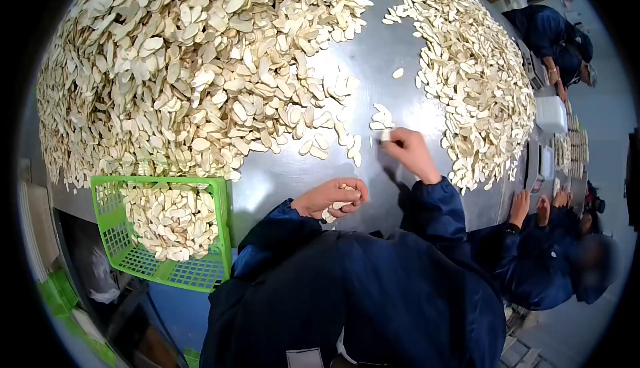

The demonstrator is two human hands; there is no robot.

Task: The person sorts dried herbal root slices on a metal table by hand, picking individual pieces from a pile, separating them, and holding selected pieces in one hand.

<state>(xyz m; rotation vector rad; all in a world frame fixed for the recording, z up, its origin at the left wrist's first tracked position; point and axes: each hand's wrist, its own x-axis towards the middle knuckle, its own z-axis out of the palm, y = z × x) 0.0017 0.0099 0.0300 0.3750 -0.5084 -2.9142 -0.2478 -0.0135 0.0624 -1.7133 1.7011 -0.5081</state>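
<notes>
Slices (381, 116) are lying in a small cluster well to the right of the green basket (223, 235), just beyond the right hand (412, 155), whose thumb and fingers are apparently pinching one pale slice (385, 136), though blur is obscuring the grip. Nearer the basket, the left hand (330, 198) is curling, mostly closed, around a few pieces (347, 196). Careful handling is probably calling for a light edge pinch on the flat-lying pieces and a loose left fist, so nothing is cracking or slipping out. More slices are filling part of the basket. A large heap (220, 55) is crowding its far side, while a second pile (477, 81) is spreading far to its right, narrowing the metal table (393, 48) between them. Past that pile, a co-worker's hands (520, 208) are occupying the table's edge.
</notes>
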